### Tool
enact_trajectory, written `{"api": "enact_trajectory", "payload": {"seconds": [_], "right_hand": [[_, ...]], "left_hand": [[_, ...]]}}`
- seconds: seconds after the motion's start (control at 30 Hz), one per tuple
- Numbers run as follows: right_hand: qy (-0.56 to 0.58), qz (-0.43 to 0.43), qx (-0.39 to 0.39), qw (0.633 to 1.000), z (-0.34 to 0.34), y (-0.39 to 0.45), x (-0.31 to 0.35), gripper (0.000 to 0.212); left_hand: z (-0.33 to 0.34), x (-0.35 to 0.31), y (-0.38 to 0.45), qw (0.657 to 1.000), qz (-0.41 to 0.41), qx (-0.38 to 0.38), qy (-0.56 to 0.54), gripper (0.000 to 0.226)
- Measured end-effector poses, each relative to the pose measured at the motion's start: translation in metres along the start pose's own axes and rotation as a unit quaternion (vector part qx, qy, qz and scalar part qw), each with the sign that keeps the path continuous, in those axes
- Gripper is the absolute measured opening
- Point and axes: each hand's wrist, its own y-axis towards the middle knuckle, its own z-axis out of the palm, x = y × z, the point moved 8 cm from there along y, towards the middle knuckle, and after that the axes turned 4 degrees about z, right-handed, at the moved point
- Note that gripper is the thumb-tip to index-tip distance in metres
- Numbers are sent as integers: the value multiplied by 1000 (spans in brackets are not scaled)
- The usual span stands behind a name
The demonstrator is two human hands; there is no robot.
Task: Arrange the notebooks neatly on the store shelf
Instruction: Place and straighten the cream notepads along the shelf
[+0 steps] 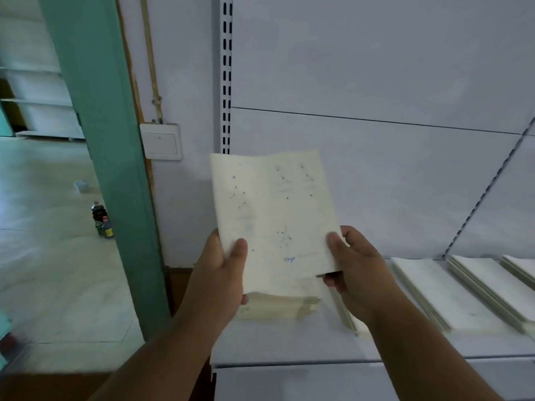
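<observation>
A cream notebook (275, 215) with faint blue constellation drawings is held up, tilted towards me, above the left end of the white shelf (289, 351). My left hand (223, 273) grips its lower left edge, thumb on the cover. At the lower right edge my right hand (353, 264) holds it the same way. Directly beneath it lies a stack of cream notebooks (278, 306) on the shelf. To the right, more notebooks (434, 287) lie flat in overlapping rows, and further stacks (492, 282) reach the frame's right edge.
The shelf's white back panel (376, 82) and slotted upright (226, 68) rise behind. A green pillar (110, 140) and a wall switch (161, 141) stand at the left. Two bottles (102, 222) sit on the tiled floor beyond the pillar.
</observation>
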Motion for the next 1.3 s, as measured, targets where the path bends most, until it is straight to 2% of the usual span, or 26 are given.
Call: {"api": "enact_trajectory", "payload": {"seconds": [0.07,0.13,0.2,0.23,0.3,0.4,0.5,0.57,0.73,0.87,0.97,1.07,1.17,1.3], "right_hand": [[49,6,63,997,-1,-13,8,34],[71,25,95,993,-15,-19,14,46],[71,47,67,994,-45,-17,14,51],[57,49,27,997,-67,-13,13,43],[-32,44,-56,997,-118,4,6,30],[-206,41,-133,969,-194,29,-4,34],[-319,33,-146,936,-264,58,-9,33],[-410,30,-143,900,-310,83,-13,31],[-537,64,-74,838,-381,142,-43,28],[-594,80,-23,800,-389,172,-73,34],[-624,82,-27,776,-393,177,-84,32],[-646,75,-57,758,-403,174,-87,45],[-623,31,-78,778,-397,168,-74,48],[-546,-40,-35,836,-346,152,-56,37]], "left_hand": [[22,-1,5,997,4,45,55,19],[44,-1,7,995,6,67,76,18],[75,-2,3,989,20,93,115,19],[94,-2,-1,986,27,107,127,21],[139,-2,-12,981,36,139,131,22],[212,5,-22,971,36,191,141,18],[289,25,-27,968,-27,219,118,22],[340,36,-30,959,-72,243,125,21],[437,53,-22,920,-34,299,249,22],[463,83,-13,887,-53,286,359,32],[473,95,-9,871,-68,288,391,25],[476,93,-5,851,-50,264,451,28],[461,66,-4,840,5,187,510,40],[403,17,-5,883,50,75,461,37]]}}
